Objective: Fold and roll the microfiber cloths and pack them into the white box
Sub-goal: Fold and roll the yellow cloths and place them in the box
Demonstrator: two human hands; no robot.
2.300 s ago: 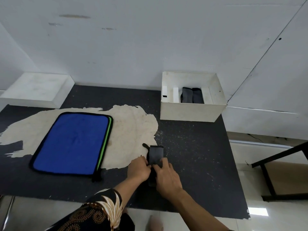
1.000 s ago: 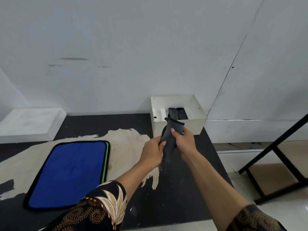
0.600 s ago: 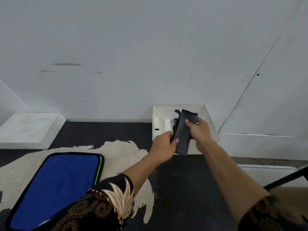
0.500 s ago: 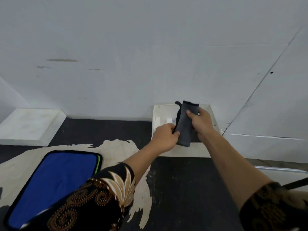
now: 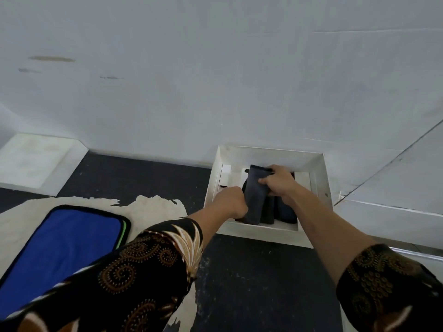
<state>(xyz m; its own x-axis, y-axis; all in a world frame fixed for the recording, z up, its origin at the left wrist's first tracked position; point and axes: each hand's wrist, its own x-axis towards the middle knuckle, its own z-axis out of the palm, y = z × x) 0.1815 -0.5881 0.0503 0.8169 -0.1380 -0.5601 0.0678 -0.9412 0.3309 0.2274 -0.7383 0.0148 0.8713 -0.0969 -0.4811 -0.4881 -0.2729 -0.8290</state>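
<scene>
right hand [image 5: 275, 183] pinches the grey roll [image 5: 256, 198] at 12 o'clock, left hand [image 5: 230, 200] grips 9 o'clock, guessing so it won't unravel entering the white box [image 5: 322, 178].

The rolled cloth [image 5: 256, 197] is dark grey, soft and matt, like the darker rolls [image 5: 285, 209] beside it. The white box [image 5: 263, 236] looks like smooth, matt card. The blue cloth [image 5: 62, 245] has a fine nap and black stitched edging. The surface [image 5: 251, 283] is matt black and gritty, with a rough pale patch [image 5: 153, 207]. The wall [image 5: 215, 80] is dull white paint, scuffed.
</scene>
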